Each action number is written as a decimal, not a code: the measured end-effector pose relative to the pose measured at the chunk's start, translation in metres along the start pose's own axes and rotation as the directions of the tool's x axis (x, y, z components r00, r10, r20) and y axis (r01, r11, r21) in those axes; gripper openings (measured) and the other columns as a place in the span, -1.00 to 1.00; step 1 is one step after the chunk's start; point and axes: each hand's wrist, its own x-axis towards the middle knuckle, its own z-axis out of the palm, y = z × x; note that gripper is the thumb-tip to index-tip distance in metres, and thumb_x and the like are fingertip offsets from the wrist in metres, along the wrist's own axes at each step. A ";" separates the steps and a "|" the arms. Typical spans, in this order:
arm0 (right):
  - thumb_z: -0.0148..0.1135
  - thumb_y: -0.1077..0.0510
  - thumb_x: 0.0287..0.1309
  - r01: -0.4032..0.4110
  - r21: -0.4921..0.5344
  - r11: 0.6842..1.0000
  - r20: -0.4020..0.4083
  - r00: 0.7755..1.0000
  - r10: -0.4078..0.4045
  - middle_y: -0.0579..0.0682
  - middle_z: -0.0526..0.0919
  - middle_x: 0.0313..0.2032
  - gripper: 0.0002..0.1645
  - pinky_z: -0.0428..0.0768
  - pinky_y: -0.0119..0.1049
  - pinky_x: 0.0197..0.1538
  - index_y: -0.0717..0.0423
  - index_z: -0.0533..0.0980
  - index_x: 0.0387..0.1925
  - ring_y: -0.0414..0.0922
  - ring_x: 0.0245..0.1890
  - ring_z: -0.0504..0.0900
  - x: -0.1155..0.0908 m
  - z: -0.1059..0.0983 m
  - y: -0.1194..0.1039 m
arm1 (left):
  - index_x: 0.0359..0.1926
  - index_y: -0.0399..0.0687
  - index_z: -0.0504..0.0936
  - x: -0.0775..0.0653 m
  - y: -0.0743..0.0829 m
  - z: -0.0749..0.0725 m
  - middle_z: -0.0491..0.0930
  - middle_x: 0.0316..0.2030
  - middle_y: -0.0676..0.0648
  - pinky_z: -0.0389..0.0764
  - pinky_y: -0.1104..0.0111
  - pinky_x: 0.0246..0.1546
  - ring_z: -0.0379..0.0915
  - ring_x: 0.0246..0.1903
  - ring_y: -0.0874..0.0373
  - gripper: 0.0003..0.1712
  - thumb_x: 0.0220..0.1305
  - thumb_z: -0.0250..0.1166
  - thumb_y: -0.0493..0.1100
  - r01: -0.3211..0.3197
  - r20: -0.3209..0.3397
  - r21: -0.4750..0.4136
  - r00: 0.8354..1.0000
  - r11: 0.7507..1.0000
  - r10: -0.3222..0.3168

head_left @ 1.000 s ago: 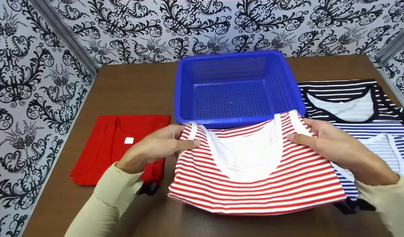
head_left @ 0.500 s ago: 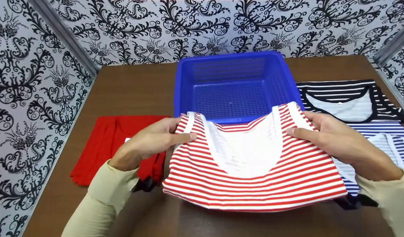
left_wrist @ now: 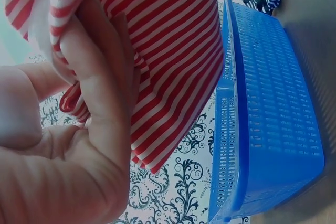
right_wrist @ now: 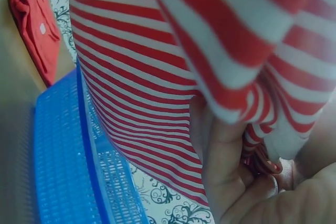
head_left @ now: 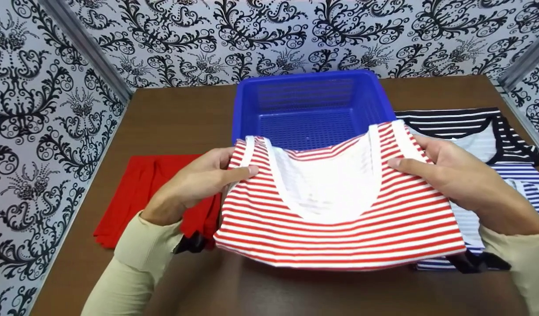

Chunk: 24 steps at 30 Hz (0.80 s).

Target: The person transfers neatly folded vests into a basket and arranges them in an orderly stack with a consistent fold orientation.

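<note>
A folded red-and-white striped tank top [head_left: 339, 241] hangs between both hands, above the table and in front of the blue basket. The left hand [head_left: 199, 180] grips its left shoulder strap, thumb on top and fingers beneath. At the other strap, the right hand [head_left: 462, 175] pinches the cloth the same way. In the left wrist view, the fingers [left_wrist: 100, 77] are tucked under the striped cloth. The right wrist view shows curled fingers [right_wrist: 226, 156] under a fold. The top's upper edge overlaps the near rim of the basket in the head view.
The blue plastic basket [head_left: 313, 77] stands at the table's back middle. A folded red garment [head_left: 133, 193] lies at left. To the right lie a black-and-white striped top [head_left: 449, 116] and a blue-and-white striped top [head_left: 522, 169]. Patterned walls [head_left: 295, 35] bound the back and sides.
Both hands have lifted the striped tank top upward and toward the basket, so it covers the near rim and more of the inside. The grip stays the same.
</note>
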 end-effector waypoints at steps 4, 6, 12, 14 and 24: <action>0.13 -0.13 0.23 -0.003 -0.021 1.000 -0.043 0.999 0.002 0.19 0.68 -0.21 -0.11 0.61 0.04 -0.34 0.10 -0.05 0.40 0.19 -0.36 0.68 0.004 -0.002 -0.004 | 0.13 -0.19 0.40 0.004 0.001 -0.002 0.62 -0.15 -0.22 0.63 0.19 -0.20 0.63 -0.23 -0.07 -0.56 0.28 0.20 -0.12 -0.017 -0.039 -0.009 0.999 1.000 0.016; 0.15 -0.13 0.20 -0.008 -0.027 1.000 -0.066 0.998 0.006 0.17 0.68 -0.21 -0.11 0.62 0.01 -0.33 0.10 -0.02 0.39 0.17 -0.35 0.68 0.006 -0.003 -0.006 | 0.13 -0.20 0.40 0.007 0.002 -0.004 0.62 -0.15 -0.22 0.63 0.20 -0.21 0.63 -0.25 -0.06 -0.56 0.29 0.19 -0.13 -0.032 -0.056 -0.019 0.998 0.999 0.031; 0.15 -0.01 0.24 0.045 -0.006 0.999 -0.073 0.996 -0.046 0.14 0.68 -0.24 -0.16 0.63 -0.02 -0.34 0.16 -0.03 0.38 0.13 -0.37 0.69 0.019 -0.008 -0.008 | 0.18 -0.16 0.34 0.017 0.003 -0.007 0.60 -0.14 -0.23 0.63 0.18 -0.22 0.63 -0.26 -0.05 -0.54 0.31 0.16 -0.12 -0.075 -0.099 -0.068 0.993 0.995 0.068; 0.16 0.01 0.24 0.055 -0.011 0.998 -0.078 0.995 -0.056 0.11 0.69 -0.25 -0.16 0.64 -0.05 -0.35 0.17 -0.03 0.38 0.11 -0.38 0.69 0.023 -0.010 -0.007 | 0.20 -0.14 0.33 0.020 0.002 -0.008 0.60 -0.14 -0.23 0.63 0.19 -0.22 0.63 -0.26 -0.06 -0.53 0.32 0.15 -0.11 -0.081 -0.114 -0.063 0.991 0.995 0.073; 0.16 0.12 0.23 0.094 0.072 0.993 -0.088 0.992 -0.087 0.13 0.67 -0.21 -0.17 0.63 -0.03 -0.30 0.15 -0.05 0.38 0.11 -0.33 0.69 0.036 -0.014 -0.004 | 0.18 -0.08 0.36 0.032 0.001 -0.010 0.60 -0.14 -0.22 0.62 0.22 -0.22 0.62 -0.25 -0.05 -0.56 0.33 0.13 -0.09 -0.092 -0.189 -0.063 0.979 0.994 0.079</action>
